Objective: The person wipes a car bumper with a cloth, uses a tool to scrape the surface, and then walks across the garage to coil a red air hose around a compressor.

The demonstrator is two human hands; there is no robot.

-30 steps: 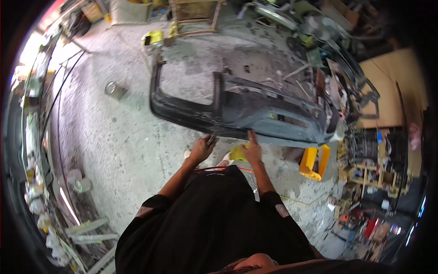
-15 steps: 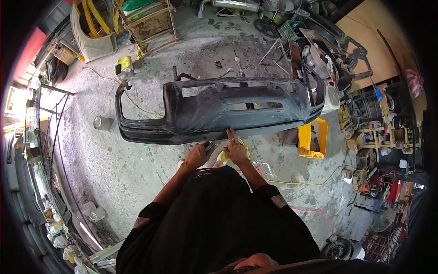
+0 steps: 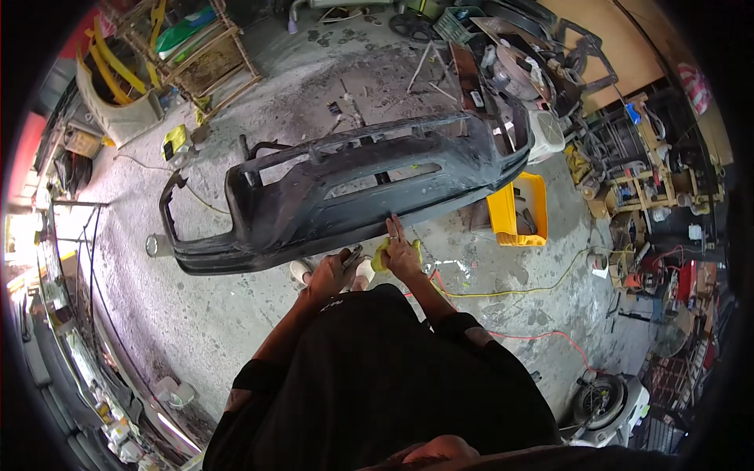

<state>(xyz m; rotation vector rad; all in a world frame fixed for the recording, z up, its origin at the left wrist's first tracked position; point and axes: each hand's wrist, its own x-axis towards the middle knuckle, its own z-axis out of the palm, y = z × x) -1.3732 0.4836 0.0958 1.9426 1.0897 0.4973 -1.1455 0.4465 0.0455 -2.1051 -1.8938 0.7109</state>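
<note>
A dark grey car bumper [image 3: 377,196] with several openings stretches across in front of me, raised on a stand. My right hand [image 3: 403,257] is at its lower edge, index and middle fingers stretched out and touching the bumper's surface. A yellow cloth [image 3: 382,257] bulges out on both sides of that palm, held by the other fingers. To its left, just below the bumper's edge, my left hand [image 3: 333,272] is closed around a small grey tool [image 3: 353,255], its exact kind too small to make out.
A yellow crate [image 3: 518,212] with dark items inside sits beyond the bumper's right end. Yellow and red hoses [image 3: 542,336] run over the floor at right. A bucket [image 3: 157,246] stands at the left end. Shelving [image 3: 652,180] full of parts lines the right side.
My view has turned, so the bumper appears tilted and shifted left. My right fingers still touch the lower part of the bumper, and my left hand keeps its grip on the grey tool.
</note>
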